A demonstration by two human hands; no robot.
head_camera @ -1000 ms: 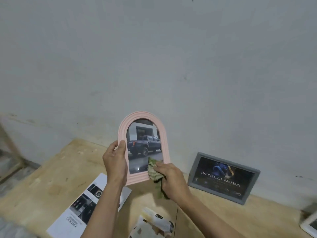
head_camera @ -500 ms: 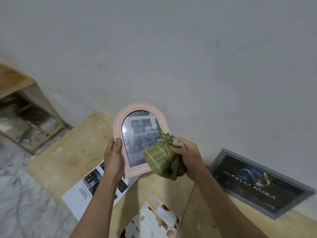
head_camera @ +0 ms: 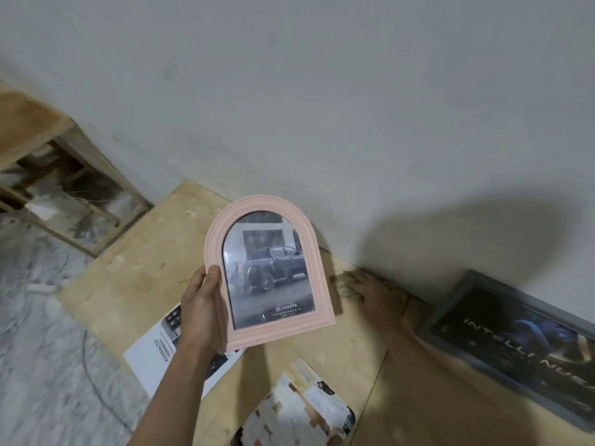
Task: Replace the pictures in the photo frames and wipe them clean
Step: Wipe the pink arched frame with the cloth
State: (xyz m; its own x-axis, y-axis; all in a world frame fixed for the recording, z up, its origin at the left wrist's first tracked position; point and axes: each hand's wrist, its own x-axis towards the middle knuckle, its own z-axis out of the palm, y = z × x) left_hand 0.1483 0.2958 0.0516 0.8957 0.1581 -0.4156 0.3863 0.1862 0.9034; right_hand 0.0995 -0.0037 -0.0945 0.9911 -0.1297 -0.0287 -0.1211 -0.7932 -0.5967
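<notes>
The pink arched plastic photo frame (head_camera: 269, 272) is held up above the pale plywood tabletop (head_camera: 154, 252), and behind its glazing sits a picture of a dark pickup truck parked before a building. A small dark label at the foot of that picture reads "TOYOTA"; the finer line under it is too small to read. The frame's long axis runs from its flat bottom edge up to the rounded top, leaning a little to the left, with the arch pointing up toward the grey-white plaster wall (head_camera: 322, 91) and the glazed face turned to the camera.

The left hand (head_camera: 203, 313) grips the frame's left edge, thumb laid on the front rim and fingers wrapped behind, where they are hidden. The right hand (head_camera: 373, 289) lies low on the tabletop at the foot of the wall, right of the frame, fingers spread and fairly flat, pressing on the green cloth (head_camera: 343, 283), which shows just past the fingertips.

Right of that hand a grey rectangular photo frame (head_camera: 515, 346) leans against the wall, long axis sideways, holding a dark print reading "INTELLI NUSA". Below the left hand's knuckles lies a white leaflet (head_camera: 154, 352) printed "ADVANCED", and nearer the wrist a colourful printed sheet (head_camera: 299, 410).
</notes>
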